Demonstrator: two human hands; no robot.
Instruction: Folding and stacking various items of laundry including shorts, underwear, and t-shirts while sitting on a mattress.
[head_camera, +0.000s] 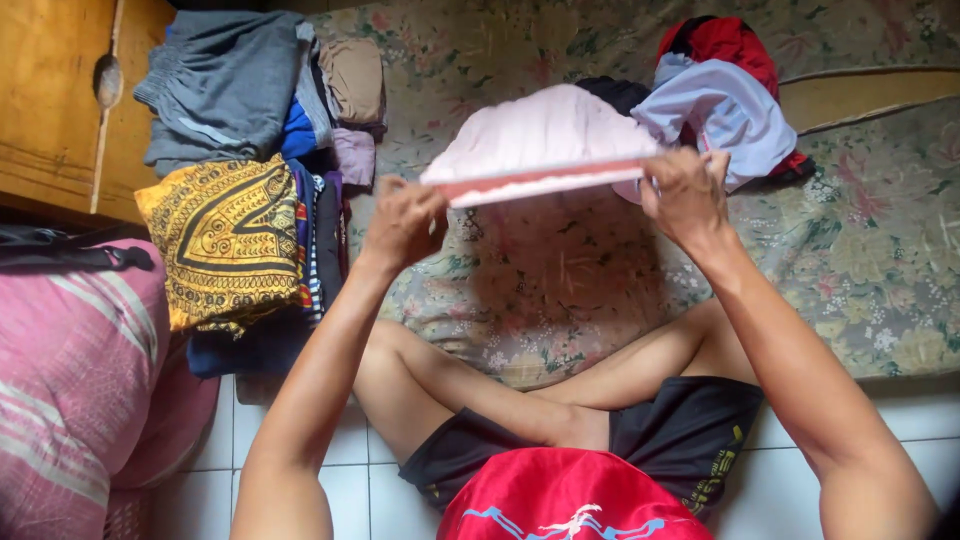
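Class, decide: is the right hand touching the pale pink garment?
Touching. The head view shows the right hand gripping one end of the pale pink garment at its band, fingers closed on it.

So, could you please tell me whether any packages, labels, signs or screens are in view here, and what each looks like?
No packages, signs or screens are in view.
Printed marking: on the leg hem of the black shorts, lower right; small yellowish print, too small to make out.
Printed figure: on the shiny red shirt, bottom centre; white shape with light-blue streaks.
Both hands hold a pale pink folded cloth, which bears no label.
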